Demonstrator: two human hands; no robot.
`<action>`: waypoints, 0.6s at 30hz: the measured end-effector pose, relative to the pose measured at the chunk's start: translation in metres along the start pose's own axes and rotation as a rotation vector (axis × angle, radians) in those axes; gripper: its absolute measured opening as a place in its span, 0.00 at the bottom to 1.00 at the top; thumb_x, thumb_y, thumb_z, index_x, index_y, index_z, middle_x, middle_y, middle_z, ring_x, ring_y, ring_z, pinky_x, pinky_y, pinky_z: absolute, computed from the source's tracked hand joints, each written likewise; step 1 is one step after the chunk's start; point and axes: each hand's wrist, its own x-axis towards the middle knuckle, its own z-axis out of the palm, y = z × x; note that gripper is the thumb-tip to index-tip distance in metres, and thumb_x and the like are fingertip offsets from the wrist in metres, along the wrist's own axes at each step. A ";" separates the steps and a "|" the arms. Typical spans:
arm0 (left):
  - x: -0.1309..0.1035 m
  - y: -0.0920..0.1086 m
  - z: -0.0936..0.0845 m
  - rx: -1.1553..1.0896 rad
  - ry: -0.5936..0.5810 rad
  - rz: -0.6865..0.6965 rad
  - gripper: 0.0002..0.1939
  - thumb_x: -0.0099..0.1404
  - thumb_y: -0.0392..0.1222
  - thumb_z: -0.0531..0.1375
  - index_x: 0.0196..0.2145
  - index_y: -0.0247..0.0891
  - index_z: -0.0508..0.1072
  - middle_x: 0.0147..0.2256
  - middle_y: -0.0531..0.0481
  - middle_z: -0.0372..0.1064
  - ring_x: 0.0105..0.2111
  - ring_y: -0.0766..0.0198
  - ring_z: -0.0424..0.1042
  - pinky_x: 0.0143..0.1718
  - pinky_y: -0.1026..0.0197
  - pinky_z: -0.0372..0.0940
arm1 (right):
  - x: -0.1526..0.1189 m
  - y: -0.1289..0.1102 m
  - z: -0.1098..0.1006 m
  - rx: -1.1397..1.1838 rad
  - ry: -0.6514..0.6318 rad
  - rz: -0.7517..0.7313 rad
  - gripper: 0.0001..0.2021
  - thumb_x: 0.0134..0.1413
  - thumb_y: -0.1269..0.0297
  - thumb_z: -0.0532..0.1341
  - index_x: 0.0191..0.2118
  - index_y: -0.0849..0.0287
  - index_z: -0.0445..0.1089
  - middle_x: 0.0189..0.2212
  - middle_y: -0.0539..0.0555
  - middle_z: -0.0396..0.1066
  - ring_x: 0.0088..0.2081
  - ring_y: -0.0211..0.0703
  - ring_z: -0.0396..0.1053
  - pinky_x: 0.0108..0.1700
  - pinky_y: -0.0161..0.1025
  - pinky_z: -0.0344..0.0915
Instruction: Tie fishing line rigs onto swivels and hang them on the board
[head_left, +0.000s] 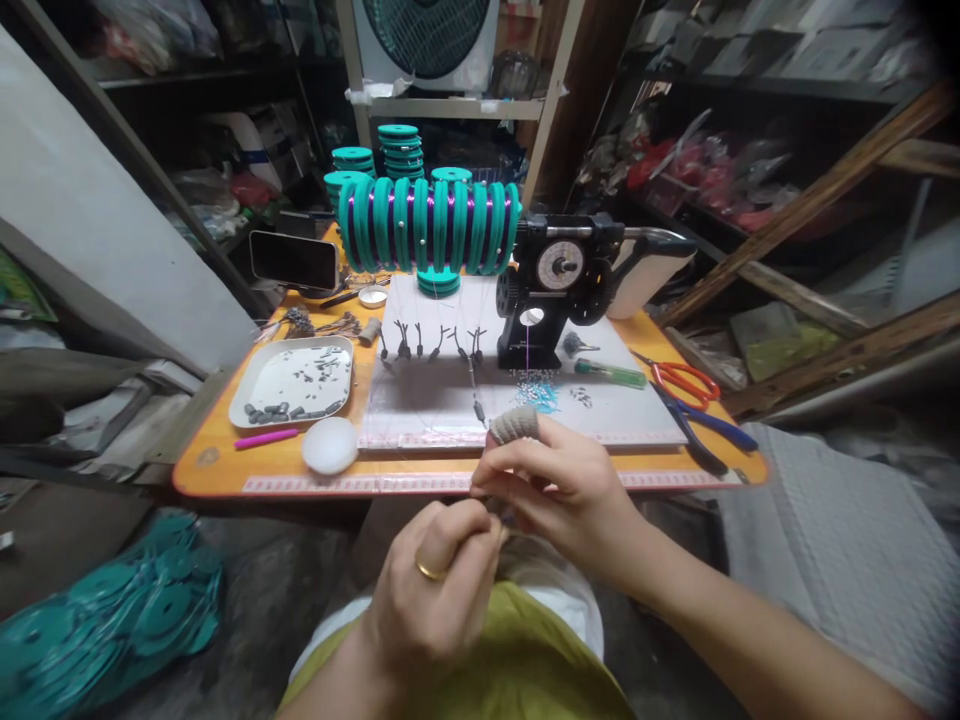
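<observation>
My left hand (439, 585), with a gold ring, is closed just in front of the table's edge. What its fingers pinch is too small to make out. My right hand (566, 475) meets it there, a ribbed grey cover on one finger, thumb and fingers pinched on something hidden. Just beyond that finger a small dark sinker (479, 411) hangs on a thin line. Several more dark sinkers (437, 350) dangle from lines under a row of teal foam spools (431, 228) wound with purple thread. These spools sit on a black winding machine (551, 270).
On the white board (442, 410) lie silvery bits (538, 392) and a green-handled tool (611, 374). Pliers (694, 430) and red-handled scissors (686, 382) are at right. A parts tray (247, 412), white dish (330, 446), pink pen (267, 438) and phone (294, 261) are at left.
</observation>
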 end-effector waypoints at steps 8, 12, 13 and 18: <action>0.004 -0.012 -0.010 -0.080 -0.093 -0.027 0.11 0.63 0.22 0.57 0.40 0.34 0.70 0.36 0.42 0.75 0.38 0.59 0.76 0.39 0.60 0.72 | -0.010 0.001 0.002 0.002 -0.072 -0.034 0.08 0.63 0.73 0.58 0.46 0.59 0.70 0.40 0.58 0.69 0.35 0.41 0.69 0.36 0.39 0.72; 0.002 -0.012 -0.016 -0.173 -0.051 -0.216 0.11 0.64 0.24 0.58 0.38 0.38 0.70 0.35 0.47 0.73 0.38 0.63 0.75 0.40 0.63 0.71 | -0.021 0.003 0.003 -0.077 -0.203 -0.110 0.12 0.63 0.75 0.55 0.51 0.63 0.65 0.47 0.65 0.67 0.45 0.48 0.71 0.42 0.43 0.75; 0.002 -0.011 -0.017 -0.202 -0.051 -0.242 0.10 0.64 0.24 0.58 0.37 0.38 0.70 0.34 0.47 0.72 0.38 0.63 0.75 0.41 0.63 0.71 | -0.022 0.004 0.003 -0.092 -0.214 -0.134 0.10 0.64 0.75 0.55 0.49 0.62 0.67 0.46 0.65 0.68 0.46 0.48 0.71 0.43 0.43 0.75; 0.012 -0.011 -0.023 -0.408 -0.163 -0.465 0.07 0.66 0.29 0.58 0.31 0.38 0.71 0.34 0.48 0.72 0.37 0.63 0.73 0.40 0.62 0.68 | -0.021 0.011 0.001 -0.102 -0.206 -0.201 0.06 0.63 0.74 0.57 0.42 0.62 0.71 0.38 0.61 0.71 0.39 0.45 0.73 0.39 0.40 0.76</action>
